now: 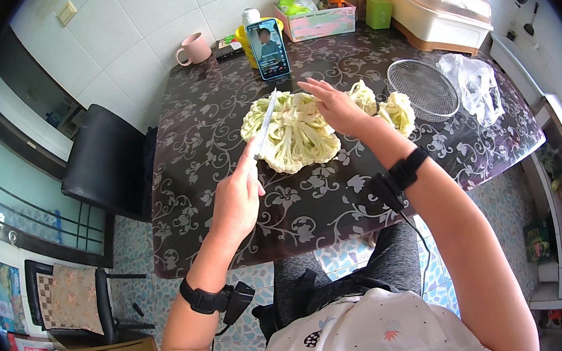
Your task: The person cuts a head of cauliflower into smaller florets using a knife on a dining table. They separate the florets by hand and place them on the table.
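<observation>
A large cauliflower head (pixel 296 145) lies stem side up on the dark flower-patterned table (pixel 214 224). My left hand (pixel 236 196) grips a knife (pixel 267 122) by its handle, and the blade slants over the left part of the head with its tip pointing away from me. At the head's upper right edge is my right hand (pixel 338 106), fingers extended and holding nothing; whether it touches the cauliflower I cannot tell. Beyond that hand lie two smaller pieces, one cauliflower floret (pixel 363 97) farther back and another floret (pixel 398 112) nearer me.
To the right are a round wire-mesh strainer (pixel 423 89) and a clear plastic bag (pixel 473 86). A phone (pixel 268 49) leans on a yellow basket (pixel 244 39) behind the cauliflower. Along the back stand a pink mug (pixel 195 49), a cardboard box (pixel 318 24) and a lidded container (pixel 438 6).
</observation>
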Demonstrator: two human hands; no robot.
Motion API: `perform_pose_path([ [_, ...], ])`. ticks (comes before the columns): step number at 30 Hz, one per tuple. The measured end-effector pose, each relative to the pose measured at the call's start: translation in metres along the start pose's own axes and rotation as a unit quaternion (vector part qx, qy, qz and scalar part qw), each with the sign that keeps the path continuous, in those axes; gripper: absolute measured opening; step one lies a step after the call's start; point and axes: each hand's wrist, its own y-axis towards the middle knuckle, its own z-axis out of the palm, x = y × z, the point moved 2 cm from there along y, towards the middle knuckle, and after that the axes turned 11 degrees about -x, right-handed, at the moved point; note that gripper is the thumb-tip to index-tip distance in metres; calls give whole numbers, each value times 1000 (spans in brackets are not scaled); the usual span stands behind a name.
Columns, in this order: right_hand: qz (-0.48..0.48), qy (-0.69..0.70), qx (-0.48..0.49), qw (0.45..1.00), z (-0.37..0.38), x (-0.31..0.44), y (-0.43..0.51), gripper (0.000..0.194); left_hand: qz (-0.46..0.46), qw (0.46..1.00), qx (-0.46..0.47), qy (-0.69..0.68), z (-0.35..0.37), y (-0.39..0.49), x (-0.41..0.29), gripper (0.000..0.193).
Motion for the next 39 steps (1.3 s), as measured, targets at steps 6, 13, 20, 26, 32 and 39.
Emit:
perform_pose_path([
  [6, 42, 11, 92, 995, 0, 5, 9, 37, -40, 999, 4, -11, -7, -9, -1, 46],
  [13, 57, 16, 8, 998, -14, 26, -19, 34, -19, 999, 22, -18, 9, -4, -6, 48],
  [20, 82, 77, -28, 993, -13, 45, -50, 35, 9, 997, 36, 63, 19, -4, -9, 52],
  [26, 128, 79, -40, 988, -9, 54, -60, 33, 86, 977, 26, 192, 20, -10, -14, 59],
  [32, 118, 51, -60, 990, 0, 63, -66, 31, 85, 955, 32, 282, 24, -17, -13, 68],
  [39, 107, 74, -92, 987, 13, 66, -71, 24, 66, 975, 28, 209, 32, -13, -3, 63],
])
